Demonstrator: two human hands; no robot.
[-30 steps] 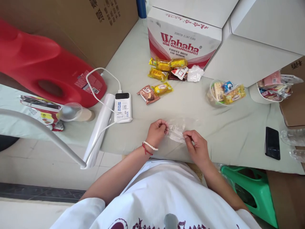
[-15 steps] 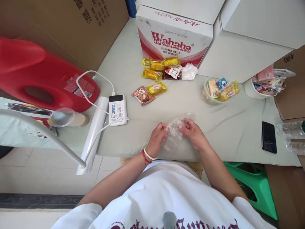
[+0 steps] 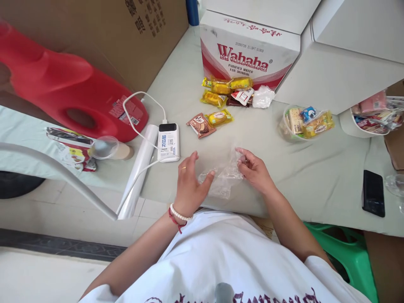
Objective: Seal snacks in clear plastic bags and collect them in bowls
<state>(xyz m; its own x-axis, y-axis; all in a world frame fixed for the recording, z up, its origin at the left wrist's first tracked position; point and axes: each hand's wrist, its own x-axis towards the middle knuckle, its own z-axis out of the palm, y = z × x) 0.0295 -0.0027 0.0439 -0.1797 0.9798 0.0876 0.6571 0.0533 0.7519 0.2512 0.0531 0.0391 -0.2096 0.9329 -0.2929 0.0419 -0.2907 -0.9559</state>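
Observation:
A crumpled clear plastic bag (image 3: 224, 179) lies near the front edge of the grey-covered table (image 3: 303, 168). My right hand (image 3: 254, 170) pinches the bag's upper right corner. My left hand (image 3: 189, 185) hovers with spread fingers at the bag's left side, its thumb tip touching the plastic. Beyond the bag lie a brown snack packet (image 3: 200, 125) and a yellow snack packet (image 3: 219, 118). Further back sits a pile of wrapped snacks (image 3: 232, 90).
A Wahaha carton (image 3: 246, 54) stands at the back, with a white box (image 3: 341, 75) to its right. Left are a white power bank (image 3: 168, 142) with cable, a white roll (image 3: 139, 168) and a red jug (image 3: 69, 92). Right: bowl of snacks (image 3: 304, 121), black phone (image 3: 373, 192), green stool (image 3: 350, 256).
My left hand has let go of the bag and opened, moving left and down. My right hand has stayed pinched on the bag, now raised at its far right corner.

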